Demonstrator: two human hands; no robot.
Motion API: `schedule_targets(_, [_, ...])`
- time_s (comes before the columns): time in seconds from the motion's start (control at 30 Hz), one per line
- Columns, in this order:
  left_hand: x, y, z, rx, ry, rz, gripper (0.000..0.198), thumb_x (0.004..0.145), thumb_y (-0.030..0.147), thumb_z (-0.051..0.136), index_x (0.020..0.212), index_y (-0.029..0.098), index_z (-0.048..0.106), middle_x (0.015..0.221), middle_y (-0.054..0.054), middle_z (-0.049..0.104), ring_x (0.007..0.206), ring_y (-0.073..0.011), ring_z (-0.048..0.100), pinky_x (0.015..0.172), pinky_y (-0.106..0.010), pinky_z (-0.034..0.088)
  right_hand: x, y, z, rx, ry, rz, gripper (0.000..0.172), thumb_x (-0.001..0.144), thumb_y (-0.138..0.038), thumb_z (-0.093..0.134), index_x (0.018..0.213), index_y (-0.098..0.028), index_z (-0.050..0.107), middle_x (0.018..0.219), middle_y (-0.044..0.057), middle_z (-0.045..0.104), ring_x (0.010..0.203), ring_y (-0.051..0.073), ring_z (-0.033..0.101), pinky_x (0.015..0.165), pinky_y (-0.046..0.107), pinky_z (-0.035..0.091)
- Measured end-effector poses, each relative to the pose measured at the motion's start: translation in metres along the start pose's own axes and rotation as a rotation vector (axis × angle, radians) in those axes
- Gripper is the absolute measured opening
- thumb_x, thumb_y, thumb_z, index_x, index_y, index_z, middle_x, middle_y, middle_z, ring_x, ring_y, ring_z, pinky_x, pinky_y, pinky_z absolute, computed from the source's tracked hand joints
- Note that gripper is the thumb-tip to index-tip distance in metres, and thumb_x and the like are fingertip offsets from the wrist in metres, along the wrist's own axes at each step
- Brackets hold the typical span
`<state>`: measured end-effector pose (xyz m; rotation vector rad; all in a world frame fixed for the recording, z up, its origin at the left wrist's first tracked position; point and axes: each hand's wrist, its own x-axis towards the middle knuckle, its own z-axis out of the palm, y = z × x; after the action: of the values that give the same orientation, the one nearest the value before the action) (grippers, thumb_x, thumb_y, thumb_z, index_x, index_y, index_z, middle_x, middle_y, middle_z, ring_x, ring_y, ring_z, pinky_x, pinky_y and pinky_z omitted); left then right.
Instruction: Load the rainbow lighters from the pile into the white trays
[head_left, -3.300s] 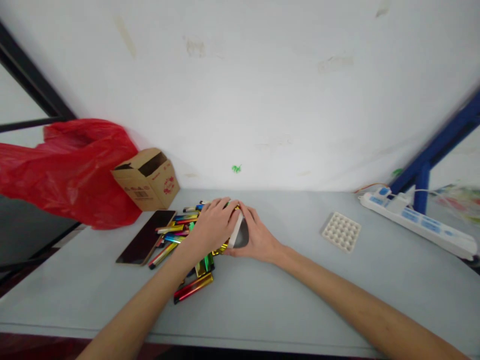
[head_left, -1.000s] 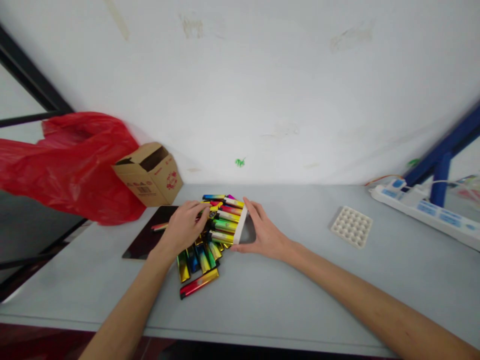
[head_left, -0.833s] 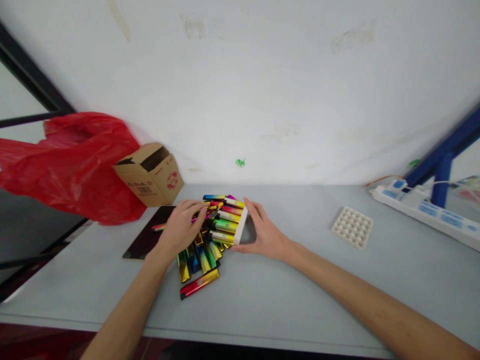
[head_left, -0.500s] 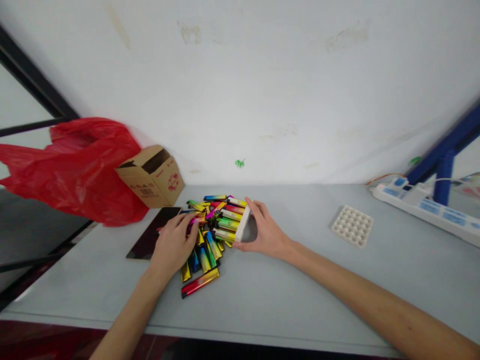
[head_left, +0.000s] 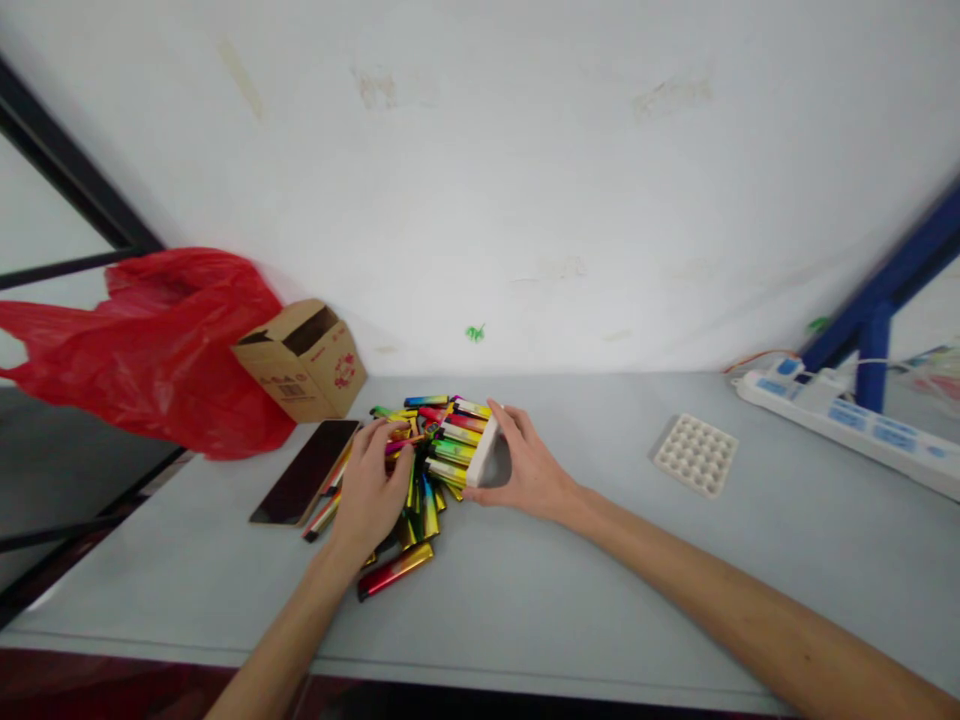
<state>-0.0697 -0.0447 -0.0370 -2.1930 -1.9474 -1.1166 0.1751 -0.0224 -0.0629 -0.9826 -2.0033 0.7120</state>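
My right hand (head_left: 529, 465) grips a white tray (head_left: 484, 455) by its edges, thumb and fingers on opposite sides. The tray is tipped on its side, and several lighters (head_left: 455, 450) in shiny yellow, green and red stick out of it toward the left. A loose pile of metallic lighters (head_left: 427, 510) lies under and beside my left hand (head_left: 373, 490). Between that hand's thumb and fingers is a magenta lighter (head_left: 401, 446). A red and gold lighter (head_left: 395, 571) lies at the pile's near edge.
A dark phone-like slab (head_left: 306, 473) lies left of the pile. Behind it stand an open cardboard box (head_left: 319, 365) and a red plastic bag (head_left: 187, 350). To the right, a second white tray with round hollows (head_left: 696, 455) lies on the grey table (head_left: 585, 600), near a power strip (head_left: 855, 420).
My left hand has shifted right across the pile, uncovering lighters beside the dark slab. The magenta lighter now shows between its fingers. My right hand still holds the tray in about the same place.
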Motion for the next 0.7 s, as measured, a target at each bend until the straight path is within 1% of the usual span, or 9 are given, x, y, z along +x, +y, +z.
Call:
schedule_targets(0.13, [0.006,-0.006,-0.001,-0.059,-0.01,0.018,0.03,0.099,0.038,0.048,0.117,0.02,0.064,0.13,-0.014,0.064,0.128,-0.0292,0.058,0.115,-0.048,0.044,0.0,0.0,0.0,-0.004,-0.001,-0.004,0.132,0.064,-0.055,0.093,0.165,-0.021,0.014,0.155,0.019,0.031,0.15,0.033,0.032,0.127,0.05,0.03])
schedule_targets(0.23, [0.007,-0.01,-0.004,-0.03,-0.013,0.047,0.03,0.099,0.04,0.047,0.111,0.019,0.066,0.129,-0.014,0.065,0.126,-0.0295,0.06,0.114,-0.047,0.044,0.0,0.001,0.001,-0.009,-0.006,0.001,0.132,0.065,-0.056,0.092,0.165,-0.022,0.013,0.155,0.018,0.03,0.151,0.033,0.031,0.127,0.05,0.03])
schedule_targets(0.3, [0.006,-0.012,-0.008,0.005,-0.011,0.07,0.031,0.1,0.041,0.047,0.111,0.019,0.066,0.131,-0.014,0.064,0.127,-0.0299,0.06,0.115,-0.047,0.044,0.0,0.001,0.001,-0.009,-0.008,0.006,0.131,0.066,-0.057,0.091,0.165,-0.023,0.012,0.155,0.018,0.029,0.151,0.033,0.031,0.127,0.05,0.03])
schedule_targets(0.4, [0.002,-0.015,-0.009,0.068,-0.028,0.074,0.039,0.101,0.043,0.045,0.122,0.017,0.065,0.144,-0.018,0.056,0.136,-0.0328,0.054,0.12,-0.05,0.039,0.0,0.001,0.001,-0.008,-0.006,0.0,0.132,0.066,-0.057,0.091,0.165,-0.022,0.012,0.156,0.018,0.029,0.151,0.033,0.03,0.127,0.049,0.03])
schedule_targets(0.47, [-0.001,-0.018,-0.007,0.089,-0.088,0.07,0.047,0.102,0.046,0.042,0.133,0.017,0.061,0.15,-0.018,0.052,0.14,-0.0343,0.05,0.121,-0.054,0.036,0.0,0.0,0.001,-0.01,-0.003,-0.005,0.132,0.066,-0.056,0.092,0.165,-0.022,0.012,0.156,0.018,0.03,0.151,0.033,0.03,0.127,0.049,0.031])
schedule_targets(0.57, [-0.004,-0.022,-0.003,0.075,-0.191,0.095,0.049,0.103,0.048,0.04,0.141,0.021,0.057,0.149,-0.015,0.054,0.14,-0.0325,0.05,0.121,-0.055,0.036,0.0,-0.001,0.0,-0.015,-0.008,-0.008,0.132,0.065,-0.054,0.093,0.165,-0.023,0.013,0.155,0.018,0.031,0.151,0.033,0.031,0.126,0.05,0.032])
schedule_targets(0.6, [-0.003,-0.022,-0.003,0.065,-0.196,0.094,0.049,0.103,0.048,0.039,0.141,0.022,0.057,0.148,-0.015,0.054,0.14,-0.0316,0.05,0.121,-0.055,0.036,0.0,-0.002,0.0,-0.015,-0.01,-0.013,0.132,0.065,-0.054,0.093,0.165,-0.023,0.013,0.156,0.018,0.031,0.15,0.033,0.031,0.126,0.05,0.032])
schedule_targets(0.7, [0.005,-0.018,-0.006,0.041,-0.138,0.06,0.052,0.104,0.051,0.035,0.141,0.02,0.055,0.15,-0.016,0.052,0.144,-0.0313,0.046,0.123,-0.054,0.032,0.0,-0.002,-0.001,-0.007,-0.012,-0.031,0.13,0.066,-0.054,0.092,0.165,-0.023,0.013,0.156,0.018,0.03,0.15,0.033,0.032,0.126,0.05,0.032])
